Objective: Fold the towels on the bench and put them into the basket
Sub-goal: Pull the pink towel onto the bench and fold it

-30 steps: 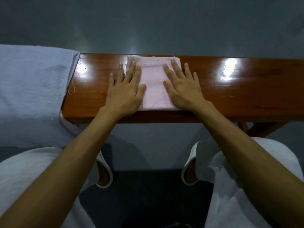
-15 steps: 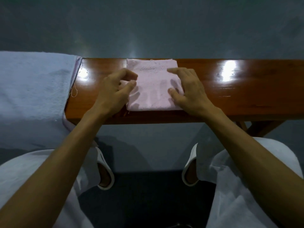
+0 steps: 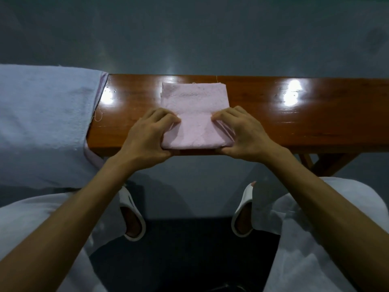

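A folded pink towel lies on the glossy wooden bench, its near fold at the bench's front edge. My left hand grips the towel's near left corner, fingers curled over the top and thumb under the edge. My right hand grips the near right corner the same way. A light blue towel is spread over the bench's left end and hangs down its front. No basket is in view.
The bench's right half is bare wood with bright light reflections. Grey floor lies beyond the bench. Below it are my knees in white cloth and my feet in white slippers.
Both hands were pressing flat on the pink towel. They slid back to its near corners and curled round them. The camera view shifted slightly.
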Motion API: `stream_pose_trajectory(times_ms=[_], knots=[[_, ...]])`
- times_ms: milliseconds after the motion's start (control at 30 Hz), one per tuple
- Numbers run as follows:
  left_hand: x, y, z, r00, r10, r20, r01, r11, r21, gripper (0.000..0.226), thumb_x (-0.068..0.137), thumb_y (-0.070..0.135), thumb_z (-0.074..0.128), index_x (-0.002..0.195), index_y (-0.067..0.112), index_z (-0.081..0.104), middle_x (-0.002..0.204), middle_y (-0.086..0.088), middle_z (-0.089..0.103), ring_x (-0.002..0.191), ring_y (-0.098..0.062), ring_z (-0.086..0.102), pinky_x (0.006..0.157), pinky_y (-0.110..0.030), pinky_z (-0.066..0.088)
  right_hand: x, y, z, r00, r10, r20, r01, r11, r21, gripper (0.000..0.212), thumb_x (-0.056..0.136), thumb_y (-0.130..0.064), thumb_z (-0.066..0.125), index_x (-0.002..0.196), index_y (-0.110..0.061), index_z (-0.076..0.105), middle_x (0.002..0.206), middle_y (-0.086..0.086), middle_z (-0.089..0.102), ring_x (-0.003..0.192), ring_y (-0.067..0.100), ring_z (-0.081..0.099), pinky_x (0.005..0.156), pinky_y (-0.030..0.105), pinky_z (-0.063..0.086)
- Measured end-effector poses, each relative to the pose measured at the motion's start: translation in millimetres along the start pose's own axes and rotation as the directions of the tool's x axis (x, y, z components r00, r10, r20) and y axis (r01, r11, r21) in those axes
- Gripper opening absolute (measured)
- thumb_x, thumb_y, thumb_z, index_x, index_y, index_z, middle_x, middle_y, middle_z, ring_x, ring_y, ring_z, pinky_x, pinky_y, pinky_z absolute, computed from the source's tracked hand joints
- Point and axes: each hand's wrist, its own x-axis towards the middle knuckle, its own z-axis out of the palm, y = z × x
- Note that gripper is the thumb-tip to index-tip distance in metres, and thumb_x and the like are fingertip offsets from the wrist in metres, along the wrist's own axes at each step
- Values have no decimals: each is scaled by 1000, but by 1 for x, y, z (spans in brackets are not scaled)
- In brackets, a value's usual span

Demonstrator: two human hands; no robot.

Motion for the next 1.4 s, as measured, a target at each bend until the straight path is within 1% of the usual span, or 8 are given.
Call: stream_pose_trajectory(times_ms=[167,400,700,933,1033,1133,1233,1400], knots=[[-2,-8,-8,999,-42,-11,39,971,-238,34,90,28,77,120,14,70,119,-4,68,113,-24,60,88,-52,58,-1,1,-17,999,47,24,-51,977,208,49,74,-16,86,121,-16,69,112,5,66,99,22,61,82,42,60],[11,-2,-19,981,-183,-69,144,916,-374,34,104,36,59,135,21,63,106,0,71,83,-17,67,72,-50,62,12,4,-32,991,117,-62,-87,926,368,7,94,-13,65,98,-9,69,85,4,67,74,19,64,65,46,59],[40,5,-6,844,-531,-72,393,704,-592,22,99,43,66,110,25,64,100,13,66,93,-1,64,76,-28,60,45,11,-20,874,484,-37,-407,772,488,30,98,-39,67,105,-10,70,97,-1,68,90,10,66,67,24,57],[49,2,6,682,-696,-225,505,670,-543,43,86,53,76,102,16,62,97,3,64,87,-12,60,72,-28,54,59,11,-4,764,637,-106,-552,730,403,42,94,-51,65,85,-10,73,82,6,69,80,19,66,78,46,60],[48,7,8,678,-613,-406,475,787,-394,50,88,54,71,114,16,52,108,3,55,94,-15,55,83,-37,56,58,12,-1,767,628,-129,-552,750,365,46,93,-57,62,85,-13,71,82,4,68,78,19,66,77,49,61],[43,19,9,788,-257,-560,244,965,-99,51,96,43,64,132,10,53,128,-10,56,113,-24,53,96,-39,48,56,14,1,771,624,-124,-556,755,348,46,94,-60,60,85,-15,69,82,1,67,78,18,67,76,49,62],[38,26,15,925,6,-380,65,983,172,50,107,42,44,149,15,50,155,-11,48,148,-29,36,119,-52,25,54,15,2,766,617,-178,-559,777,290,49,94,-65,56,90,-17,65,82,-2,64,77,17,65,74,45,61],[40,14,28,990,-41,-134,78,957,281,55,111,47,18,161,29,32,170,-3,23,160,-28,2,123,-67,-3,49,-2,3,681,427,-595,-367,902,227,41,101,-51,50,101,-11,59,89,2,60,74,12,55,63,27,51]])
